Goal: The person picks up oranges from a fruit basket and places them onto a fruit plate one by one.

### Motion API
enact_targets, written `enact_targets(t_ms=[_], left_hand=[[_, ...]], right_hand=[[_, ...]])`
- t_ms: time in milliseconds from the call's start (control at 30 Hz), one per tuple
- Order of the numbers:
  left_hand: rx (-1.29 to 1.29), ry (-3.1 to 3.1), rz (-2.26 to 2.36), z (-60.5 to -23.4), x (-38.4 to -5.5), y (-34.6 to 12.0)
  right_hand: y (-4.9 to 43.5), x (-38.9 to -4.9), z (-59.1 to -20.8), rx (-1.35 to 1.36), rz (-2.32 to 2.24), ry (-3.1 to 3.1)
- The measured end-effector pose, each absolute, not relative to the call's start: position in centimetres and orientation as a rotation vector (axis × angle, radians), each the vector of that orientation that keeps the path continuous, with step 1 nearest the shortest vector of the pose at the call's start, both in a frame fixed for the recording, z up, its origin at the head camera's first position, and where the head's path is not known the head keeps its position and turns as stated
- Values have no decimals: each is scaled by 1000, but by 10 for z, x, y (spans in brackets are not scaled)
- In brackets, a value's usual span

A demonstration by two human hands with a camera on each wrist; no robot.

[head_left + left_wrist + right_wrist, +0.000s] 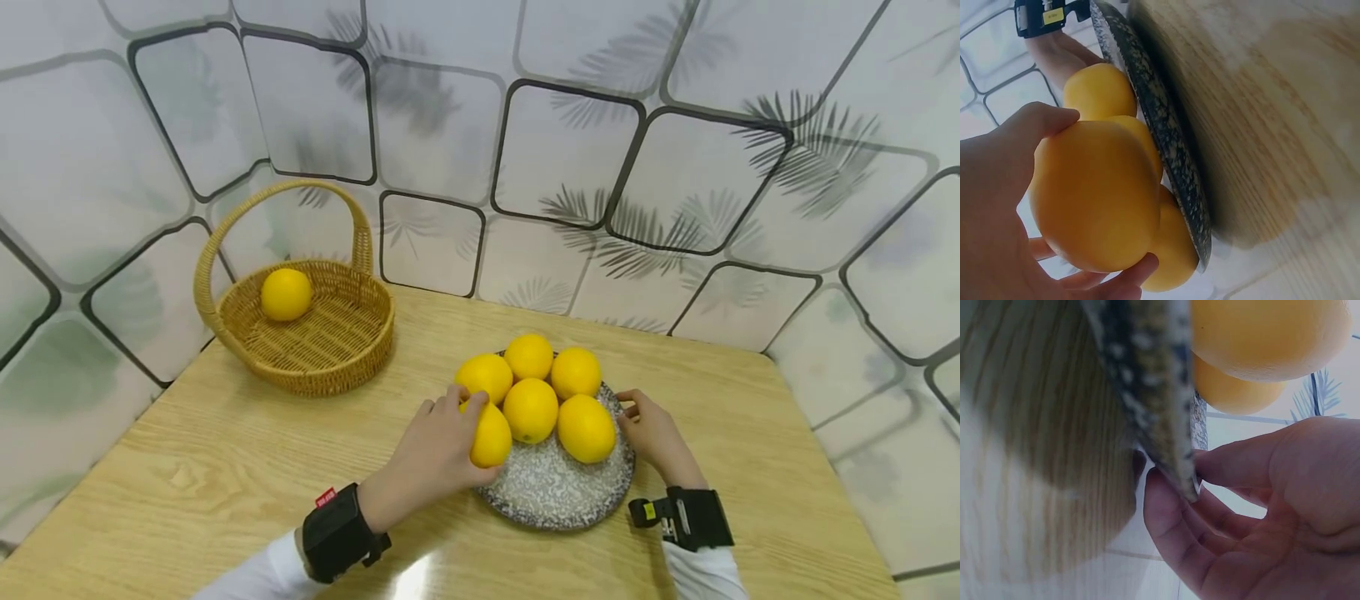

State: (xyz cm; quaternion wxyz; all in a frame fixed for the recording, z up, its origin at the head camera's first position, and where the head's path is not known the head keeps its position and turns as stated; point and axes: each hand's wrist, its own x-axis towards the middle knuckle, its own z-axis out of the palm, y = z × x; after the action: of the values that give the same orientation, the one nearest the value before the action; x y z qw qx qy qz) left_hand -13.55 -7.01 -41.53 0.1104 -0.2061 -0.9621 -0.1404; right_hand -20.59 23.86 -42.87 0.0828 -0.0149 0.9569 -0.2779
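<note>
My left hand [438,446] grips a yellow-orange orange [492,437] at the left side of a speckled grey plate [555,493]. In the left wrist view, thumb and fingers curl round that orange [1094,197], which hides part of the fruit behind it. Several more oranges [531,410] sit together on the plate, mostly toward its far side. At the plate's right edge is my right hand [655,435]. The right wrist view shows its thumb and fingers pinching the plate's dark speckled rim [1154,394], thumb above and fingers below.
A wicker basket [322,379] with a tall arched handle stands at the back left of the wooden table [225,458]. One orange [287,294] lies inside it, on the left. Patterned wall panels [562,158] rise behind the table and at both sides.
</note>
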Motion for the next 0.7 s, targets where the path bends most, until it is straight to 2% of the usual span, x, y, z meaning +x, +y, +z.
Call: enact_targets(t_ms=[700], left_hand=[[-657, -2766, -348, -428, -139, -66]], right_hand=[[242, -209, -434, -43, -844, 2876]])
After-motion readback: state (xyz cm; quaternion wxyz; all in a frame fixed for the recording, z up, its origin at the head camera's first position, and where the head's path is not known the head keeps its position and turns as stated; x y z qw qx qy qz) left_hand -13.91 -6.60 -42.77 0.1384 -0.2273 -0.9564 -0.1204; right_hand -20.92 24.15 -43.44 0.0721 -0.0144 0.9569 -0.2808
